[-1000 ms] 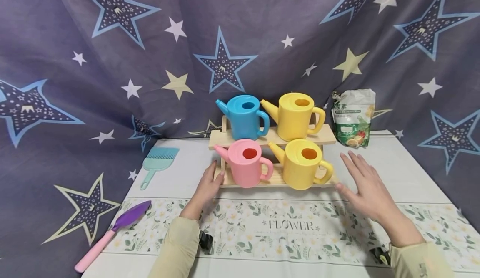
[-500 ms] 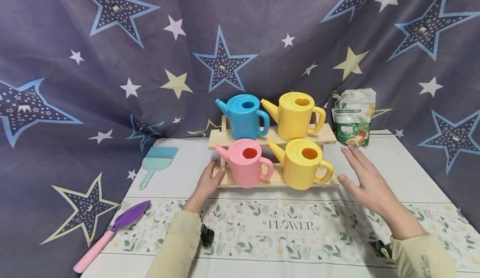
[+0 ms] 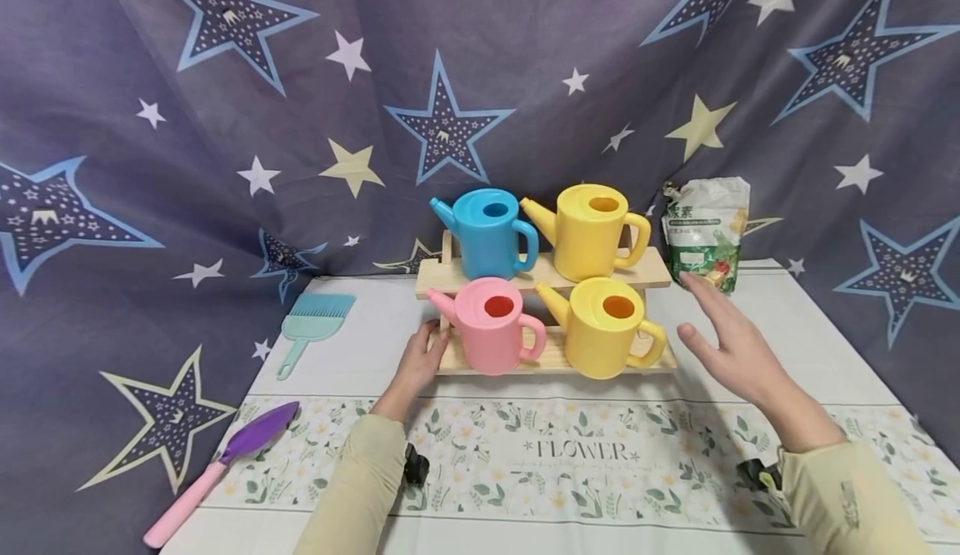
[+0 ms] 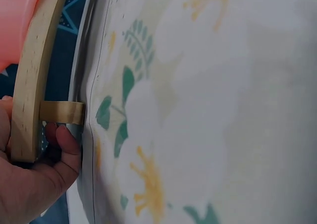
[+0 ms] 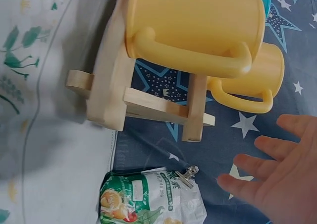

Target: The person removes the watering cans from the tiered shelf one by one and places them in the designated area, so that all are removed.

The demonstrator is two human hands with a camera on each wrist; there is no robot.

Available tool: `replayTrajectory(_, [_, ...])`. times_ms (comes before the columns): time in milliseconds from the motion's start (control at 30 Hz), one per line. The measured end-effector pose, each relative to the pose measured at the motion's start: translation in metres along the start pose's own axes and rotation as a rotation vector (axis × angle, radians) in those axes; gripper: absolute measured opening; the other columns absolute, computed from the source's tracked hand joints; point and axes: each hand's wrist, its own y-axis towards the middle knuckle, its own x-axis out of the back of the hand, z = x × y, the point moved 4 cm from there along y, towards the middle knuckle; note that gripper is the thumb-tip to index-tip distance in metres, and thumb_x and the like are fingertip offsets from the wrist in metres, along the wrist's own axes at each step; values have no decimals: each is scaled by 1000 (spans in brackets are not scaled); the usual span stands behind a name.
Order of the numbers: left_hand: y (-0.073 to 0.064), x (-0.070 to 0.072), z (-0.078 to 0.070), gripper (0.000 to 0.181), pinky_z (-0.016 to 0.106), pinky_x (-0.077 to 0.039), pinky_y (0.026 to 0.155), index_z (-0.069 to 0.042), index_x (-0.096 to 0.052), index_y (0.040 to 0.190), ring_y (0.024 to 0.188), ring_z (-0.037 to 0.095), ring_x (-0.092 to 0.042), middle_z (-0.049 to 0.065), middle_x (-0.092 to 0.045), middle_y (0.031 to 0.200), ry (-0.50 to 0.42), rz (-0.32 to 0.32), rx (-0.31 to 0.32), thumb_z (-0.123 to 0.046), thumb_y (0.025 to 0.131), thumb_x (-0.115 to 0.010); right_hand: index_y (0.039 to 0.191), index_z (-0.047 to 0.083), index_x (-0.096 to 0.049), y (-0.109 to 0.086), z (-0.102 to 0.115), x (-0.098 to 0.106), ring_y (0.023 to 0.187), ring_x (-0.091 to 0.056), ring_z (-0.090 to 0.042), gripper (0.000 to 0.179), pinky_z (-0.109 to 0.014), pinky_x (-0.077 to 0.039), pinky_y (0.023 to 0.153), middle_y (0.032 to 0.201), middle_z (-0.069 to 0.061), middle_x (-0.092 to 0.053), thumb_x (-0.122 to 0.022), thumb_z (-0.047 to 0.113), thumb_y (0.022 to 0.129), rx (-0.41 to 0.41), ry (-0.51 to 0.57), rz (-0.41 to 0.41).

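Note:
A two-tier wooden stand (image 3: 551, 365) holds a blue watering can (image 3: 489, 242) and a yellow watering can (image 3: 588, 242) on its upper board. On the lower board are a pink watering can (image 3: 487, 338) and another yellow watering can (image 3: 600, 342). My left hand (image 3: 417, 365) grips the left end of the lower board; in the left wrist view its fingers (image 4: 67, 147) curl beneath the wood. Off the stand's right end, my right hand (image 3: 738, 355) hovers with fingers spread and holds nothing. In the head view its fingertips overlap the bag's lower edge; the right wrist view shows them apart.
A white and green bag (image 3: 705, 234), clipped at the top, stands behind the right hand. Left of the stand lie a teal brush (image 3: 311, 326) and a purple trowel with a pink handle (image 3: 225, 472). A star-patterned curtain (image 3: 480, 55) hangs behind the white floral tablecloth (image 3: 585, 497).
My right hand has risen and moved slightly away from me, toward the bag. The left hand keeps its place at the lower board's end. The watering cans stand where they were.

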Motion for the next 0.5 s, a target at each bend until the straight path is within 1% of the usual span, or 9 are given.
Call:
replayTrajectory(33, [0,0,0,44,54,-25,113,4,-43,140,137,41,-35,27,-43,144,3,-3,0,-22,104,-46,156,17,-23,2,0,1,142,-21,-47,65,-69,-19,107,157,-21,-25,-55,28,101,-3,7,-2])
replayTrajectory(167, [-1,-1,3,43,54,-27,112,-1,-44,140,138,39,-35,24,-43,146,9,2,44,-27,105,-45,156,16,-25,10,3,5,140,-24,-47,63,-69,-21,106,157,-20,-26,-53,28,101,-20,38,-4])
replayTrajectory(300, [-1,-1,4,42,55,-28,111,-5,-45,139,138,39,-36,22,-42,147,13,10,79,-30,105,-44,155,15,-25,20,6,9,132,-34,-52,63,-70,-29,100,155,-22,-29,-55,25,101,-29,77,-13])
replayTrajectory(400, [-1,-2,4,42,56,-28,110,-9,-45,139,138,39,-35,21,-41,149,21,14,101,-33,105,-43,155,16,-25,27,9,11,130,-39,-49,68,-64,-36,98,154,-21,-32,-61,23,98,-48,103,-25])
replayTrajectory(500, [-2,-1,5,42,57,-28,111,-11,-45,139,138,40,-34,20,-40,150,29,17,116,-34,105,-43,155,17,-26,35,11,13,132,-41,-43,71,-57,-40,98,154,-16,-33,-65,21,96,-70,131,-38])
